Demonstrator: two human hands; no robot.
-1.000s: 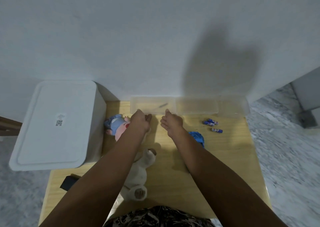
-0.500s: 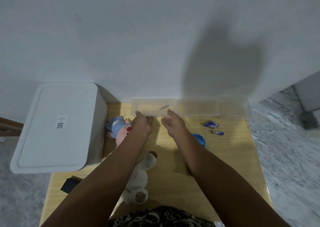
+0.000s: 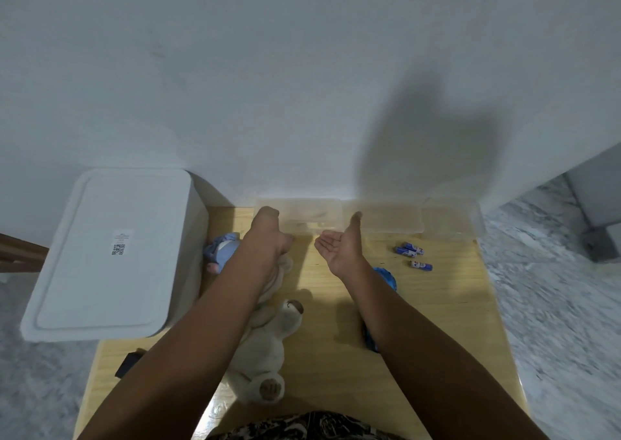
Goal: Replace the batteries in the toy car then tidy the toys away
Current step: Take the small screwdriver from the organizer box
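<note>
Head view shows left hand [image 3: 267,238] loosely curled and right hand [image 3: 339,249] palm-up, both empty, while the toy car [image 3: 386,280], probably light, rigid plastic best gripped by its sides, lies half-hidden beneath the right forearm.

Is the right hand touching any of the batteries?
Apart. In the head view, bare tabletop separates the open, palm-up right hand from the batteries.
</note>
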